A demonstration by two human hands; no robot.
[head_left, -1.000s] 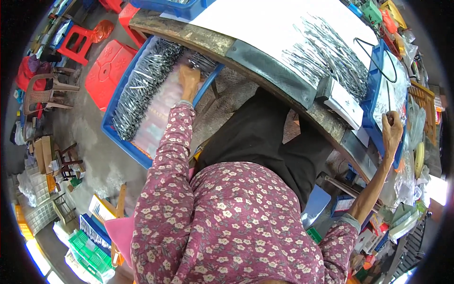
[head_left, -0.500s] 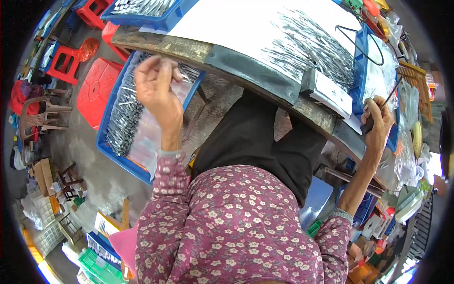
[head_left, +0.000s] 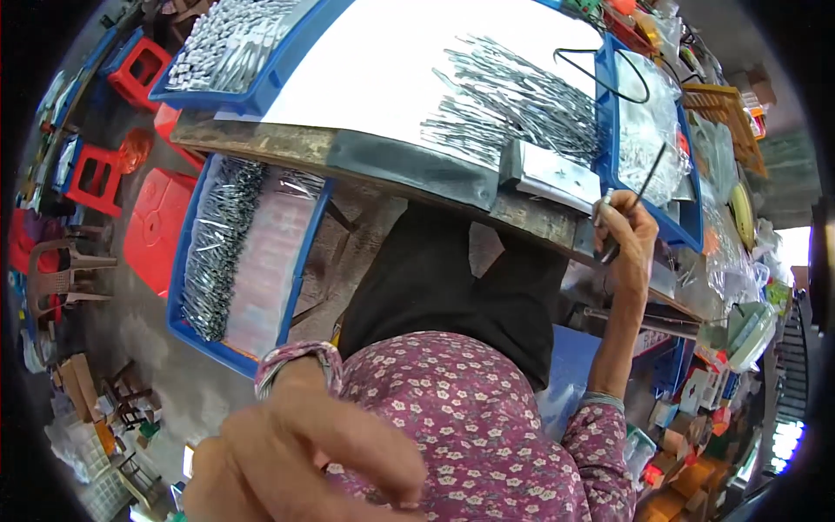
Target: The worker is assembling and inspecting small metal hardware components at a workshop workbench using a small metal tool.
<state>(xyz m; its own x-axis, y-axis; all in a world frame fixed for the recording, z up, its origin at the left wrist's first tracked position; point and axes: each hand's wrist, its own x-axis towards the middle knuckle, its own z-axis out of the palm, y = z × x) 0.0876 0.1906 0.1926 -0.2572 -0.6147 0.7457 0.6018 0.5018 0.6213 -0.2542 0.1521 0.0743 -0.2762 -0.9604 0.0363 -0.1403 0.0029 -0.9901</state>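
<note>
Close to the camera at the lower left is my left hand [head_left: 300,457], lifted in front of my flowered top. Its fingers are loosely bent and apart, and nothing shows between them. My right hand [head_left: 628,233] is closed around a thin dark rod tool [head_left: 652,174] with a black handle, beside the table's front edge. Left of this hand, a small white-topped block [head_left: 557,177] sits at the edge. Beyond the block, a heap of thin silvery metal strips [head_left: 522,100] lies on the white table surface [head_left: 365,74].
A blue tray [head_left: 261,91] with silvery pieces stands on the table's left. Another blue tray [head_left: 611,113], holding clear plastic bags, is at the right. Lower left, a blue crate [head_left: 178,300] contains rows of metal pieces. Red stools [head_left: 156,230] stand on the floor.
My left hand has moved from above the lower blue crate back toward the camera. The view has shifted, and my right hand still grips the rod tool near the table edge.
</note>
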